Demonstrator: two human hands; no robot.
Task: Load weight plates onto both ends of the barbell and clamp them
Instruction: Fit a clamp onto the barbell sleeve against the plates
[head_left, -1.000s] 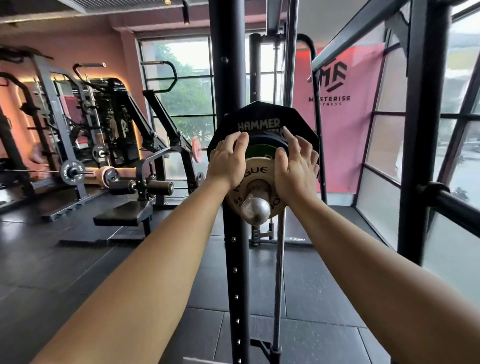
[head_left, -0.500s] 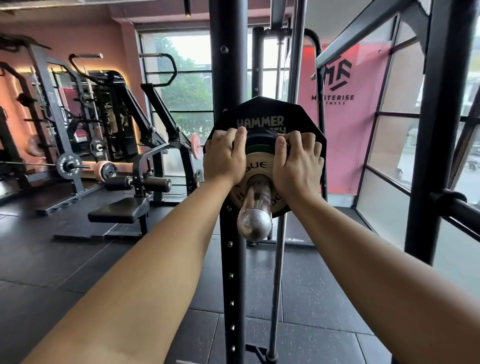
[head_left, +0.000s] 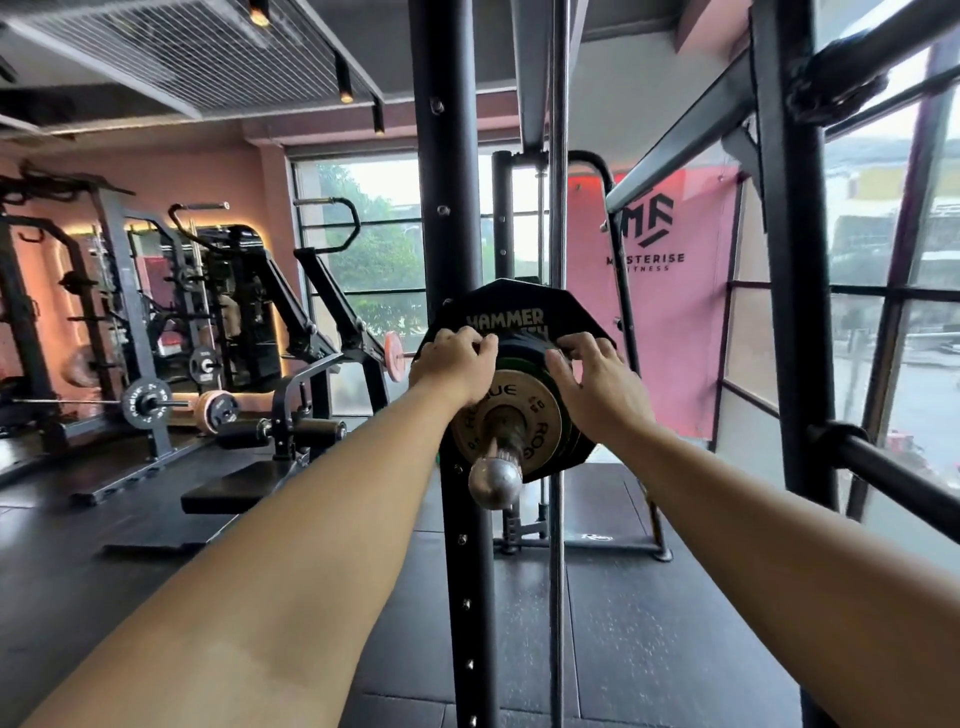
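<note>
Mid-frame, left hand (head_left: 454, 366) grips with curled fingers (head_left: 480, 345), right hand (head_left: 597, 389) presses open-fingered, seating Rogue plate (head_left: 537, 415) on barbell sleeve (head_left: 496, 475); clamping likely next

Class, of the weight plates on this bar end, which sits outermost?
The small tan round ROGUE plate; the thin green-edged plate and the large black angular HAMMER plate sit behind it, farther from the silver bar tip.
</note>
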